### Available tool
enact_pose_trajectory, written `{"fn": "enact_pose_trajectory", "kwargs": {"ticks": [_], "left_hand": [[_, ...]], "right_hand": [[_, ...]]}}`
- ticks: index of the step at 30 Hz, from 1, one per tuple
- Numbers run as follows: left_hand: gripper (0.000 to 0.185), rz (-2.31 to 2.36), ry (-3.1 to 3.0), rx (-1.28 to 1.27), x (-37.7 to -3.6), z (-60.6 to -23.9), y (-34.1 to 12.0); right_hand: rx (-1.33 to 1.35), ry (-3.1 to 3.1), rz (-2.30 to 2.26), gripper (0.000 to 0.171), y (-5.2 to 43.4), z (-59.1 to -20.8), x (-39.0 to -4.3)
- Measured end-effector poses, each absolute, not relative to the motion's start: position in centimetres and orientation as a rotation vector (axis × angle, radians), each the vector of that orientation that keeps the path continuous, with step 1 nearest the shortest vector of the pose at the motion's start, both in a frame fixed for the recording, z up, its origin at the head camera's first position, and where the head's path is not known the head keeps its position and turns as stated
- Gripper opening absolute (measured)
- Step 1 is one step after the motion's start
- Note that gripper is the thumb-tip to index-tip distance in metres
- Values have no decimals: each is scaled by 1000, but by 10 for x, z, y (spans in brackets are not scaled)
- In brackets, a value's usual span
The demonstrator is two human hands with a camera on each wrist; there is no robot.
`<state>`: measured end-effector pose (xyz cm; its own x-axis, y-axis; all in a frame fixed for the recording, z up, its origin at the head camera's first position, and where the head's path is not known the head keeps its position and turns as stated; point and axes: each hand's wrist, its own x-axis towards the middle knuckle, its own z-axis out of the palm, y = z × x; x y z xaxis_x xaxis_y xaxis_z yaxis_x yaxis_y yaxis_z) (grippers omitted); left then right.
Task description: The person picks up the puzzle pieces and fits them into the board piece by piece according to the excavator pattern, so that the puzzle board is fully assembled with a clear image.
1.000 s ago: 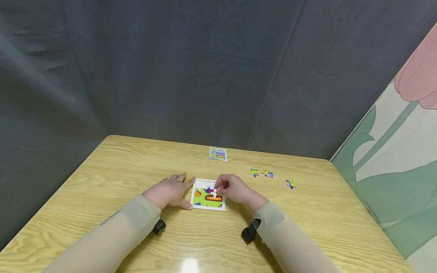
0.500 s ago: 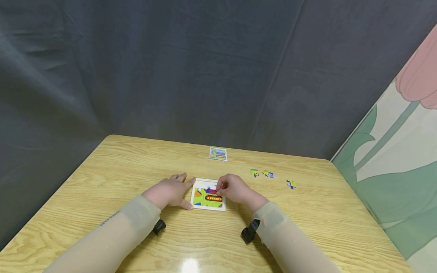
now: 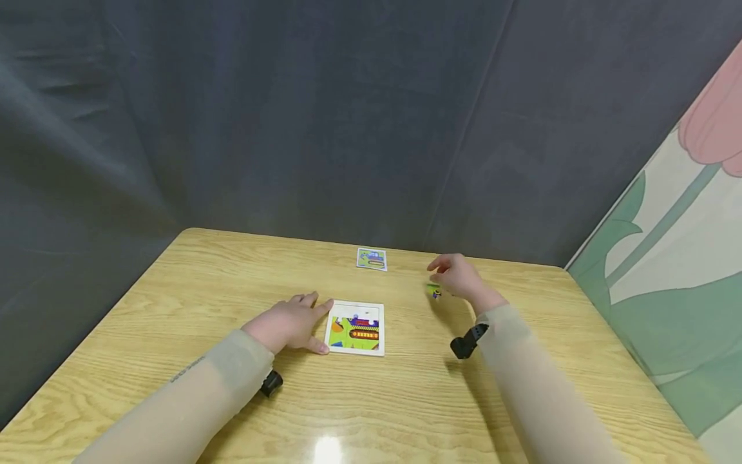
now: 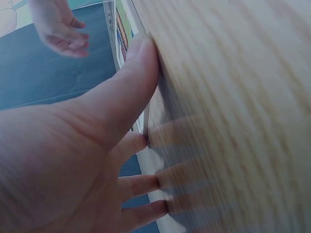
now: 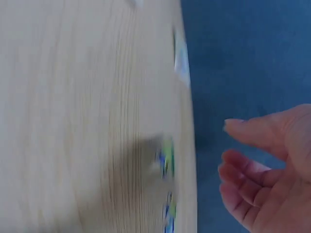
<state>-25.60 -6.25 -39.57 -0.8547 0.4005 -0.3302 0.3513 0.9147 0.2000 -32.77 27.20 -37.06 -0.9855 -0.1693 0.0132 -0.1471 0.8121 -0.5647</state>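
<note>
Your left grip is released: fingers spread, thumb and index touching the left side of the white puzzle tray, other fingertips down on the worktop. Tray lies flat, mid-worktop. Joined pieces fill its lower part: orange, green, dark track with yellow dots. Upper part shows white.

Your right grip is released too, nothing in it: fingers loosely bent, thumb apart from them. It's raised off the worktop, right of the tray and beyond it. Green loose piece lies just beside it in the head view. Right wrist view shows a second loose piece near that one; both blurred.

Picture card lies flat past the tray, near the worktop's far edge. Dark curtain behind; tulip-patterned panel on the right. You've a black wrist camera under the right sleeve.
</note>
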Motion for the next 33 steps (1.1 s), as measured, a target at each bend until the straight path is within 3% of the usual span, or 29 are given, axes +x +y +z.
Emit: {"fn": "enact_pose_trajectory", "kwargs": {"ticks": [4,10,21,26,33], "left_hand": [[97,189,2703,555,-257,-394,-62],[98,172,2710,564,-257,-397,-61],[98,166,2709,571,-255,-396,-57],[98,170,2710,566,-256,-395,-55],[97,166,2712,571,-257,-394,-53]], "right_hand": [[-149,2906,-774,32,289,-376,-336],[-203,2831,-776,33,295,-395,-345],[-155,2854,-778,24,295,-405,-349],[-151,2889,-822,13,296,-402,-348],[-219,2762,-1048,6,286,-391,-345]]}}
